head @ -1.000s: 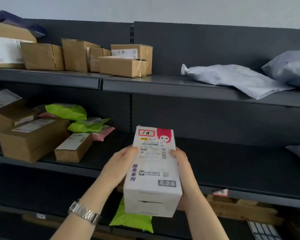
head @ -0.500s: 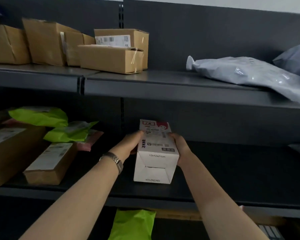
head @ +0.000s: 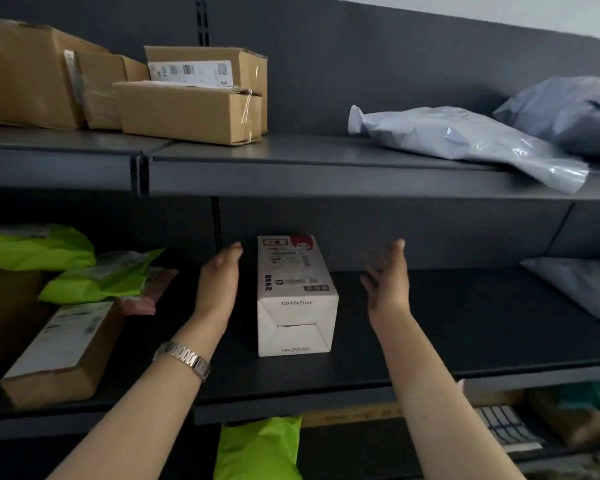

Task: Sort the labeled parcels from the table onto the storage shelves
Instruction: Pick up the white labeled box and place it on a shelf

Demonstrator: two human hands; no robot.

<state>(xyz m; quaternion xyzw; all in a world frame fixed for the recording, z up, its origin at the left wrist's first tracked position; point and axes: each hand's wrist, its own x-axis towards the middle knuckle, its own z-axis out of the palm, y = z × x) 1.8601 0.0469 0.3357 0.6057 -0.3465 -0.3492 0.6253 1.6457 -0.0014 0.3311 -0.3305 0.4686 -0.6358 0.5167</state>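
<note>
A white labeled carton point(head: 293, 296) marked 12x12x21cm lies lengthwise on the dark middle shelf point(head: 430, 344), its label facing up. My left hand point(head: 219, 282) hovers just left of the carton, fingers together and extended, a small gap between them. My right hand point(head: 388, 278) is open to the right of the carton, farther away and slightly blurred. Neither hand touches the carton.
Brown cardboard boxes point(head: 191, 109) and grey poly mailers point(head: 465, 140) fill the top shelf point(head: 309, 168). Green mailers point(head: 94, 278) and brown boxes point(head: 59, 351) sit at the left of the middle shelf, a grey mailer point(head: 582, 289) at its right. A green bag point(head: 260, 448) lies below.
Both hands carried the white carton forward onto the middle shelf, set it down and let go. The hands have now spread away from its sides.
</note>
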